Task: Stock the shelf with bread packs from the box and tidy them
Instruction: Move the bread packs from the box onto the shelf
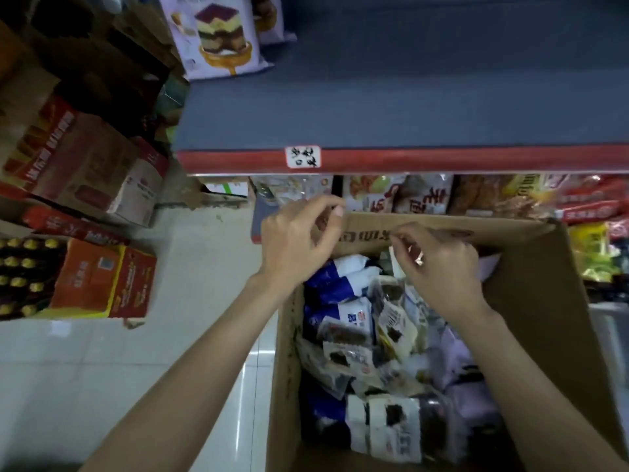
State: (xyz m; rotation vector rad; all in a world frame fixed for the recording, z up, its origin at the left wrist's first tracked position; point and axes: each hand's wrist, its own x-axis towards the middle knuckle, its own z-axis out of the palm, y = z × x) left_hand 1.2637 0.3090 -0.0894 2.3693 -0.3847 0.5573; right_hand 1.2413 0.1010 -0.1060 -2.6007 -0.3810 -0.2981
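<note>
An open cardboard box (534, 301) stands on the floor below the shelf, full of bread packs: blue-and-white ones (340, 284) at its far left, clear ones with dark bread (394, 424) nearer me. My left hand (299, 240) hovers at the box's far-left corner beside the flap, fingers curled and apart, nothing visibly in them. My right hand (442, 270) is over the far end of the box, fingertips pinched on the pale edge of a bread pack (396, 265). The blue-grey shelf (408, 97) with its red front strip is bare except for cake packs (221, 39) at its back left.
The lower shelf (425, 195) behind the box is packed with snack bags. Printed cartons (85, 165) and an orange carton (102, 281) next to bottles (20, 267) stand on the white tiled floor (170, 335) to the left. A price label (303, 157) sits on the red strip.
</note>
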